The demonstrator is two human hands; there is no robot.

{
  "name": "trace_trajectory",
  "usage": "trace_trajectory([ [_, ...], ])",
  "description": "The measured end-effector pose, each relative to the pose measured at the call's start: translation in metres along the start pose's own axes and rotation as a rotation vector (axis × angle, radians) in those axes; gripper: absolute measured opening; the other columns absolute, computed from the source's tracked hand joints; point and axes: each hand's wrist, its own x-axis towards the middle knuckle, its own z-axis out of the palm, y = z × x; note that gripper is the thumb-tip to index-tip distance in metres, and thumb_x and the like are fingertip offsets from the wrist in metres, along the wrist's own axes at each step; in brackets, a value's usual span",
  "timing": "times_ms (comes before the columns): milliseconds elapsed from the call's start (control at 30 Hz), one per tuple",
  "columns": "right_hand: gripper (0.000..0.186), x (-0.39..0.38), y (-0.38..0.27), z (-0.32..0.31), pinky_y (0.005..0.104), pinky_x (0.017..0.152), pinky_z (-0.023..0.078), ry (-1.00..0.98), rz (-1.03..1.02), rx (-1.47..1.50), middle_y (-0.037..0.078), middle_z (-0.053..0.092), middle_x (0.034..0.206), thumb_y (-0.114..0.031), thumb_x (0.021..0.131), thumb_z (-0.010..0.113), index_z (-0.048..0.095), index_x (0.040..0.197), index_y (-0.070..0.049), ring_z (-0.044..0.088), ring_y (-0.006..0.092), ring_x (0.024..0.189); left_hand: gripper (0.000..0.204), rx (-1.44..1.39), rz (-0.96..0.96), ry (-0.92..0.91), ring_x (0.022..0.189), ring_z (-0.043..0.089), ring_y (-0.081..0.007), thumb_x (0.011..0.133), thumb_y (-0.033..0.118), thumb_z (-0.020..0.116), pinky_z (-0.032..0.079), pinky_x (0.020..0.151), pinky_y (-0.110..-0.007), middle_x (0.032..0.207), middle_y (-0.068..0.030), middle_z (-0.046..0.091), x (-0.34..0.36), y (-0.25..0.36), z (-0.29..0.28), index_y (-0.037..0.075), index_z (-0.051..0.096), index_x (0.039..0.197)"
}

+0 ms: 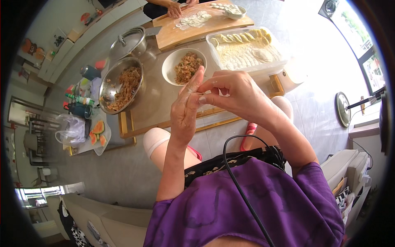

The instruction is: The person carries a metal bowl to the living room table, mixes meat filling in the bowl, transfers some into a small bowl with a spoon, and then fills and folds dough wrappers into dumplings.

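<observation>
My left hand [186,110] is raised edge-on over the near side of the low table, its palm turned toward my right hand and its thumb bent in. Flour whitens its skin. My right hand [232,91] meets it, thumb and fingers pinched together at the left palm. Whatever lies between the two hands is hidden by the fingers. Just beyond them stands a white bowl [166,71] of minced filling [188,66]. At the far right of it, a clear plastic tub [247,71] holds rows of folded dumplings [240,38] on a floury bed.
A steel bowl of filling [126,88] and a lidded pot [133,43] stand left. Behind, another person's hand [174,10] rests by a wooden board [164,38] with dough rounds [193,19]. Watermelon slices [98,127] lie at lower left. A black cable [238,181] crosses my shirt.
</observation>
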Motion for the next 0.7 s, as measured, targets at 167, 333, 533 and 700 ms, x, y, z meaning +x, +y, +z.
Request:
trace_trajectory([
  [167,0.016,0.001,-0.002,-0.002,0.0345,0.063,0.049,0.030,-0.028,0.059,0.012,0.064,0.072,-0.016,0.080,0.065,0.069,0.087,-0.002,0.062,0.0257,0.066,0.040,0.025,0.010,0.036,0.112,0.055,-0.0223,0.100,0.022,0.038,0.042,0.095,-0.031,0.123,-0.0163,0.058,-0.001,0.001,0.002,-0.005,0.052,0.126],
  [333,0.015,0.003,0.001,-0.001,0.0249,0.051,0.043,-0.023,0.077,0.127,0.005,0.059,0.064,-0.013,0.083,0.066,0.064,0.083,0.002,0.055,0.0096,0.055,0.035,-0.137,-0.252,0.081,0.066,0.050,-0.0103,0.100,0.020,0.038,0.041,0.064,-0.026,0.075,-0.0036,0.059,-0.008,0.004,0.001,-0.005,0.062,0.097],
  [533,0.026,0.002,0.009,0.014,0.0230,0.046,0.044,-0.113,0.250,0.551,0.005,0.058,0.068,-0.022,0.088,0.060,0.057,0.104,-0.001,0.054,0.0091,0.049,0.041,-0.623,-0.355,0.125,0.078,0.062,-0.0214,0.100,0.031,0.034,0.051,0.063,-0.033,0.093,-0.0124,0.063,-0.010,-0.002,0.011,-0.002,0.055,0.109],
  [700,0.034,-0.002,0.014,0.027,0.0206,0.046,0.046,-0.171,0.297,0.794,0.006,0.058,0.086,-0.029,0.093,0.049,0.053,0.116,-0.003,0.054,0.0082,0.054,0.041,-0.789,-0.405,0.120,0.070,0.060,-0.0189,0.099,0.035,0.032,0.050,0.057,-0.030,0.085,-0.0106,0.060,-0.008,0.008,0.018,0.000,0.052,0.107],
])
